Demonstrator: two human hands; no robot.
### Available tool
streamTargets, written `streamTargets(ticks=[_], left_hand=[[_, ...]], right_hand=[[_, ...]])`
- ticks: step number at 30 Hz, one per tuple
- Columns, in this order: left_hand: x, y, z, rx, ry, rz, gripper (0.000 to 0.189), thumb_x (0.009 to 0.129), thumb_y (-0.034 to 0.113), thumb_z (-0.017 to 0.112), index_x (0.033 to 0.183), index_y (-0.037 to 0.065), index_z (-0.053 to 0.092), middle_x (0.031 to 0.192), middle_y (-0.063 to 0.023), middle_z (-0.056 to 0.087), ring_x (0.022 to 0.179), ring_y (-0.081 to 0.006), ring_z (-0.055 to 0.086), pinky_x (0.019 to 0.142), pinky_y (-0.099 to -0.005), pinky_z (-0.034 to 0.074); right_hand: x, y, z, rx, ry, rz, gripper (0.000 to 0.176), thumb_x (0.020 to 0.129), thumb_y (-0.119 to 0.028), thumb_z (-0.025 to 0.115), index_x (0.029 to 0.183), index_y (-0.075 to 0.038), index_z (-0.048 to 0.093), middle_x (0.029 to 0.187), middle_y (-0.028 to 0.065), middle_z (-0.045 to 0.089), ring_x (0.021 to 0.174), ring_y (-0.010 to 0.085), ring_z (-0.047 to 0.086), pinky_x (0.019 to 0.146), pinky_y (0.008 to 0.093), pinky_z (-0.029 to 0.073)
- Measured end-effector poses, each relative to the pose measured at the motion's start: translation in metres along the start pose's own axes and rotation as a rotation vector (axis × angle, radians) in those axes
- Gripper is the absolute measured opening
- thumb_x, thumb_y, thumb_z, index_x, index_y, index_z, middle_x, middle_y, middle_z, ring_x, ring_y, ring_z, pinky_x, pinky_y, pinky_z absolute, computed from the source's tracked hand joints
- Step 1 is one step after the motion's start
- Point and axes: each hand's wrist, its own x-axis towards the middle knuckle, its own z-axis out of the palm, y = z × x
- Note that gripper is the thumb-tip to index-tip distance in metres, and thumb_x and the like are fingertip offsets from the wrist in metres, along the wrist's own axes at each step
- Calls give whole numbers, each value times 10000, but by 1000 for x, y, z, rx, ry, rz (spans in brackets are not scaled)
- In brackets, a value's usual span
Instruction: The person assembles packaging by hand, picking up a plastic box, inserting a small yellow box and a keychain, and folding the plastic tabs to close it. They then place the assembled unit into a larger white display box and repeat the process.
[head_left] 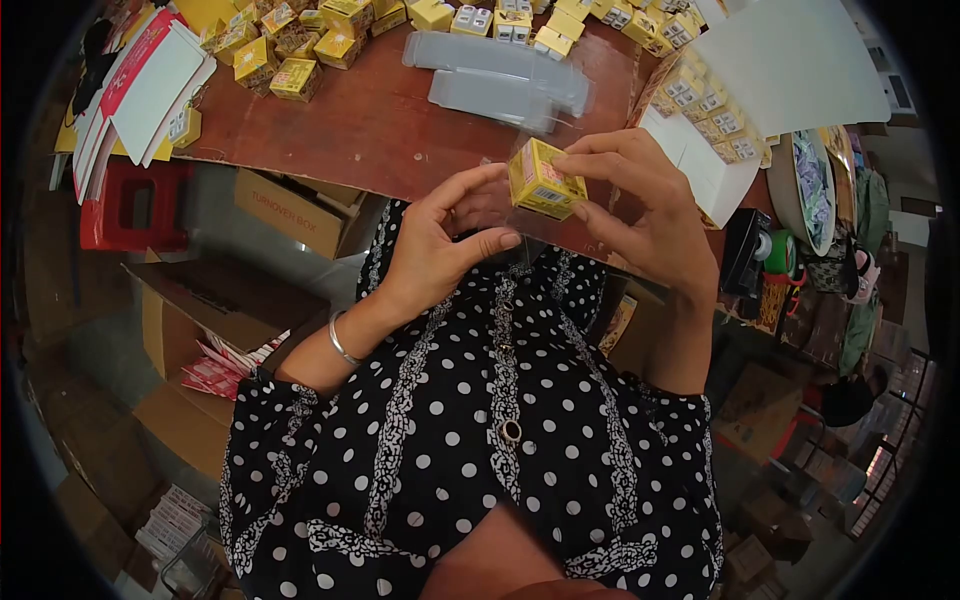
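Note:
My right hand pinches a small yellow printed box with a barcode on its side, thumb below and fingers on top. My left hand, a silver bangle at its wrist, curls around a clear plastic box, thumb in front and fingers behind. The yellow box is at the clear box's right end; how far it sits inside cannot be made out. Just beyond my hands, flattened clear plastic boxes lie stacked on the reddish-brown table.
Several yellow boxes are heaped along the far side. To the right, an open white carton holds rows of them. Printed card sheets lie at the left, above a red stool. Cardboard cartons stand below the table edge.

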Motion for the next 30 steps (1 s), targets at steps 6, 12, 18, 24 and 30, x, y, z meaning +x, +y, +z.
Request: streamTargets(ticks=[6, 12, 18, 24, 30], left_hand=[[1, 4, 6, 54, 6, 48, 676, 880, 38, 810, 1470, -22, 485, 1292, -142, 663, 1200, -177, 641, 1042, -316, 527], [-1, 6, 5, 136, 0, 45, 676, 885, 47, 806, 1470, -22, 477, 1300, -141, 665, 1206, -194, 649, 1039, -327, 528], [-1, 10, 4, 65, -42, 32, 603, 896, 48, 796, 1413, -18, 494, 1291, -130, 667, 1198, -190, 648, 1053, -330, 514], [0, 8, 4, 30, -35, 3, 579, 892, 24, 791, 1388, -18, 495, 1284, -118, 662, 1184, -174, 644, 1051, -324, 512], [5, 11, 6, -3, -30, 57, 586, 895, 22, 787, 1394, -21, 482, 1273, -125, 661, 1178, -170, 642, 1037, -319, 522]], right_hand=[[3, 1, -7, -21, 18, -22, 430, 723, 27, 752, 1147, -43, 746, 1140, 112, 688, 1043, 242, 647, 901, 345, 527], [0, 3, -5, 27, 15, 3, 448, 695, 42, 750, 1136, -36, 746, 1138, 109, 686, 1037, 231, 642, 889, 335, 520], [-1, 3, -5, 104, 14, 52, 450, 687, 43, 743, 1130, -38, 752, 1140, 116, 668, 1024, 219, 635, 871, 317, 510], [2, 1, -7, 72, -26, 4, 439, 680, 20, 740, 1115, -34, 758, 1129, 112, 668, 1019, 220, 631, 876, 319, 512], [6, 6, 1, 59, -42, -28, 406, 697, 4, 774, 1101, -27, 763, 1129, 100, 687, 1068, 242, 636, 871, 328, 534]])
